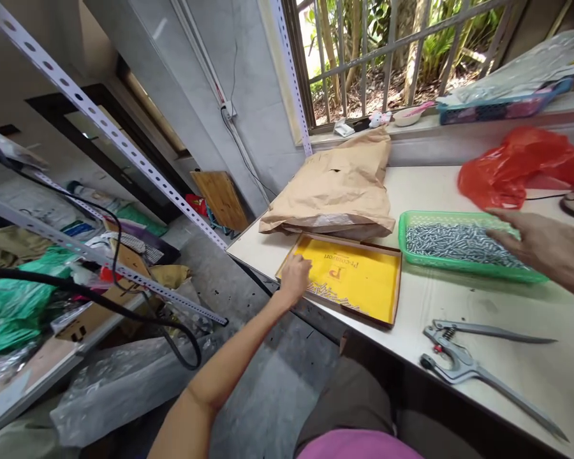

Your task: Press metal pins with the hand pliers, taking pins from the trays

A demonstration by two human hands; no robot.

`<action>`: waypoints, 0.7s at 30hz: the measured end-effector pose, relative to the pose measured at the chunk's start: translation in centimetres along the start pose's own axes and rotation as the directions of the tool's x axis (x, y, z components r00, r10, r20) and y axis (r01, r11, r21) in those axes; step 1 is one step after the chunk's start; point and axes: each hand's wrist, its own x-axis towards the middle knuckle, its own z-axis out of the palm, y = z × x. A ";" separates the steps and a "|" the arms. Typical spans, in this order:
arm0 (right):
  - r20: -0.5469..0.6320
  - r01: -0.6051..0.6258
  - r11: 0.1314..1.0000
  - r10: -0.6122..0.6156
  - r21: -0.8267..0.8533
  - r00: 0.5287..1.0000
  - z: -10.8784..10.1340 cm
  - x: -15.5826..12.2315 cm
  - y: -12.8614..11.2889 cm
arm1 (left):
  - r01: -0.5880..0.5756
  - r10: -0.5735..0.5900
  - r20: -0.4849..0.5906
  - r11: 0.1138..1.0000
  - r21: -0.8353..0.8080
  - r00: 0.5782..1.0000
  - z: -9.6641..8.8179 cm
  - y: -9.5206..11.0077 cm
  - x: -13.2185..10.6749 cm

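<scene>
My left hand (294, 278) reaches into a shallow yellow box lid (363, 280) at the table's near corner, fingers curled down among small metal pieces (326, 294) lying along its near edge. What the fingers hold is hidden. My right hand (536, 245) hovers over the right end of a green plastic tray (402, 224) filled with small silver metal parts (454, 242), fingers spread and holding nothing.
A brown paper bag (337, 185) lies behind the yellow lid. A red plastic bag (516, 164) sits at the back right. Metal hand pliers (463, 360) lie near the front edge of the white table (507, 312). Metal shelving (100, 255) with clutter stands to the left.
</scene>
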 end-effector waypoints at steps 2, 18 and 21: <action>0.060 0.024 1.000 -0.024 0.008 0.998 1.1 -1.4 1.6 | 0.052 -0.056 0.101 0.998 0.045 0.993 0.3 -2.4 1.0; 0.223 -0.141 0.982 0.111 0.124 0.968 -3.2 -20.7 -4.4 | 0.053 -0.057 0.205 0.998 0.023 0.977 1.4 -3.9 2.9; 0.280 -0.136 0.983 0.098 0.120 0.955 -3.4 -20.0 -6.4 | 0.082 -0.061 0.091 0.965 -0.248 0.994 0.2 -0.8 2.8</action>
